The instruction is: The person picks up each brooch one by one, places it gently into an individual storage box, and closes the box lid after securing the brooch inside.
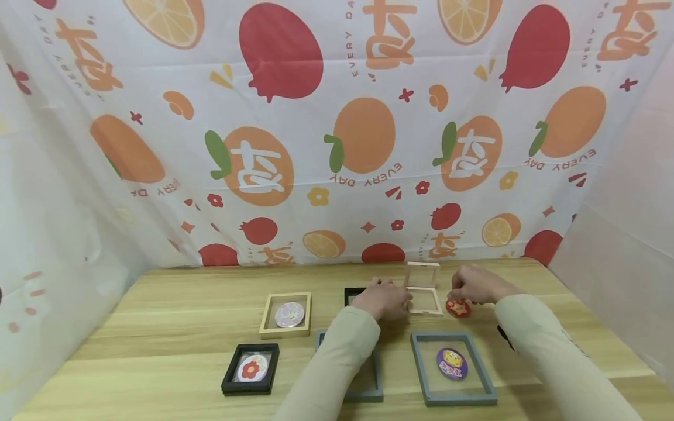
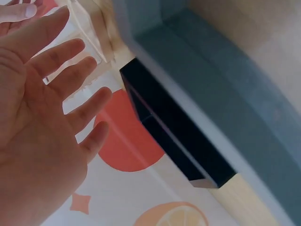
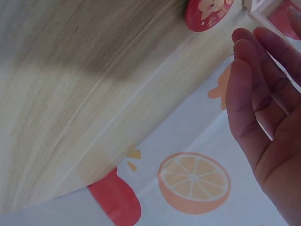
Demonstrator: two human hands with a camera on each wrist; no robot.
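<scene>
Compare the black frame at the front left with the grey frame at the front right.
The black frame is smaller; the grey frame is clearly larger. The black frame holds a white badge with a red flower, filling most of its window; the grey frame holds a purple badge with a yellow figure, with much space around it. Both are square, lie flat on the wooden table, and sit untouched by either hand.

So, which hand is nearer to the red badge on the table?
Right. The right hand hovers just above and behind the red badge, almost touching it. The left hand is further left, at the open light frame beside it.
</scene>
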